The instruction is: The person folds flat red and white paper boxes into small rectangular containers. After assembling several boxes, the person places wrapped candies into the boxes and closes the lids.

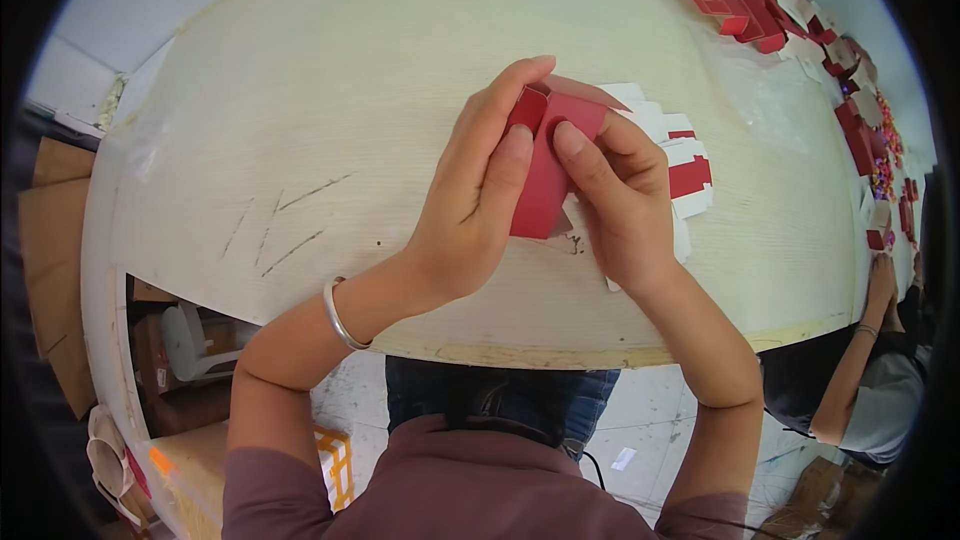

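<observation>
Above the table I hold a small red cardboard box (pixel 548 180) between both hands, with flaps standing out at its far end. My left hand (pixel 468 190) wraps its left side, the thumb pressed on the red face and the fingers along the edge. My right hand (pixel 628 190) grips the right side, its thumb tip on the card near the upper flap. Just beyond the right hand lies a fanned stack of flat white and red box blanks (pixel 690 178), partly hidden by that hand.
A heap of folded red boxes (pixel 740 5) runs along the far right edge of the pale table (pixel 300 90). Small colourful wrapped pieces (pixel 884 155) lie farther along it. Another person's arm (pixel 868 330) reaches in at right. Brown cardboard (pixel 55 230) stands at left.
</observation>
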The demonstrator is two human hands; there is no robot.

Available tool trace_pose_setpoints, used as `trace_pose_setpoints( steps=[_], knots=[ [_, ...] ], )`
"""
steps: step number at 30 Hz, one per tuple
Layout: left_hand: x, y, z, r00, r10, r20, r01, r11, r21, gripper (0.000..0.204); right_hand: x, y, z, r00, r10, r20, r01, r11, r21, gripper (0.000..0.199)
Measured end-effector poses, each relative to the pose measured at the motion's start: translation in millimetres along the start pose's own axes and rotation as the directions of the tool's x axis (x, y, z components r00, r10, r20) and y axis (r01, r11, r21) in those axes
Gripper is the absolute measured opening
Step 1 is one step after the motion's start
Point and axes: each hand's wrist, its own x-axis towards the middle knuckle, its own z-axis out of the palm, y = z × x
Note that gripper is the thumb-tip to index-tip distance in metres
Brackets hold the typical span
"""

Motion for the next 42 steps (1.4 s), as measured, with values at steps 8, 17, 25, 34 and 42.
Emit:
trace_pose_setpoints(
  steps=[8,17,25,34,42],
  knots=[
    [7,7,4,0.994,-0.101,0.031,0.101,0.995,-0.006,0.037,0,-2,2,0.991,-0.011,-0.131,0.010,1.000,-0.009,0.020],
    [14,19,-2,0.962,-0.271,0.041,0.274,0.947,-0.167,0.027,-1,-1,-7,0.999,-0.050,0.005,0.050,0.992,-0.112,0.020],
    [20,19,-5,0.956,-0.268,0.120,0.284,0.948,-0.144,0.030,0,-4,-7,0.994,-0.106,0.019,0.107,0.992,-0.065,0.020],
    [12,9,8,0.990,0.054,0.133,-0.069,0.992,0.109,0.043,1,-6,-11,0.994,-0.107,0.002,0.106,0.980,-0.167,0.017],
    [26,20,11,0.940,-0.263,0.219,0.325,0.885,-0.334,0.060,9,-25,-12,0.999,-0.006,0.041,0.018,0.953,-0.302,0.026]
  ],
)
